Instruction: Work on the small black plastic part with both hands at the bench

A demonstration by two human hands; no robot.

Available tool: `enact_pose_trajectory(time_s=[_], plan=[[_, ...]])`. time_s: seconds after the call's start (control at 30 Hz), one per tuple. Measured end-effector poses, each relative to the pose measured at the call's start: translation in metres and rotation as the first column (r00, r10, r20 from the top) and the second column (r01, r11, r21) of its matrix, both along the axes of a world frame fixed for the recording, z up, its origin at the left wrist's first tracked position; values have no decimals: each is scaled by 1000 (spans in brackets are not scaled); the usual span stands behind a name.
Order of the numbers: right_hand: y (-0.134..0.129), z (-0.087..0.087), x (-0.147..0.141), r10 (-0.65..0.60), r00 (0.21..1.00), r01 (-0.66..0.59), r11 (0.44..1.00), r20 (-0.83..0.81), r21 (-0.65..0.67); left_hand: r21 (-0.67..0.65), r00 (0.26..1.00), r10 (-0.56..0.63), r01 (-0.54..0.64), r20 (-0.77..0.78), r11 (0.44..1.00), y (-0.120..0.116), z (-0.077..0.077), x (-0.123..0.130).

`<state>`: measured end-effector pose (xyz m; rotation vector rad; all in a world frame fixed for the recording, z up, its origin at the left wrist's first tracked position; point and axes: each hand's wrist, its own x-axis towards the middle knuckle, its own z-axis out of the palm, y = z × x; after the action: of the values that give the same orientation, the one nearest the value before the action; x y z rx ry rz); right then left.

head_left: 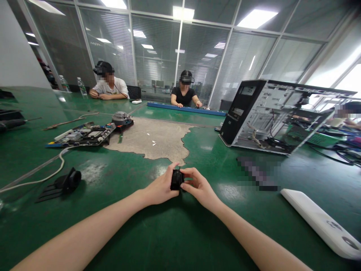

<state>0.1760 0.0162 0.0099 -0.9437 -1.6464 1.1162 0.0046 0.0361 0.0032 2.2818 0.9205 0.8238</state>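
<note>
A small black block-like part [176, 180] is between my two hands, just above or on the green table; I cannot make out its exact kind. My left hand [160, 187] is closed around its left side, thumb and fingers gripping it. From the right, my right hand [200, 189] pinches the part's edge with thumb and fingertips. Further left on the table lies a black plastic piece [63, 184] with a round opening and long flat prongs. Beyond my hands is a bare, worn grey-beige patch [158, 141] of the tabletop, with small white scraps on it.
An opened computer case [248, 116] stands at right, near a white phone-like device [318, 222] and a blurred dark object [256, 173]. A circuit board [87, 133], a round cooler [122, 118] and a pale cable [60, 160] lie left. Two people [111, 84] sit across, behind a blue strip [186, 109].
</note>
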Motion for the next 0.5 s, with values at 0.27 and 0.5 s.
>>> enact_pose_trajectory(time_s=[0.27, 0.5], plan=[[1, 1, -2, -74, 997, 73, 997, -29, -34, 27, 999, -9, 11, -46, 1000, 0, -1, -1], [2, -1, 0, -60, 998, 61, 998, 31, -33, 20, 998, 1, 0, -55, 1000, 0, 0, 0]])
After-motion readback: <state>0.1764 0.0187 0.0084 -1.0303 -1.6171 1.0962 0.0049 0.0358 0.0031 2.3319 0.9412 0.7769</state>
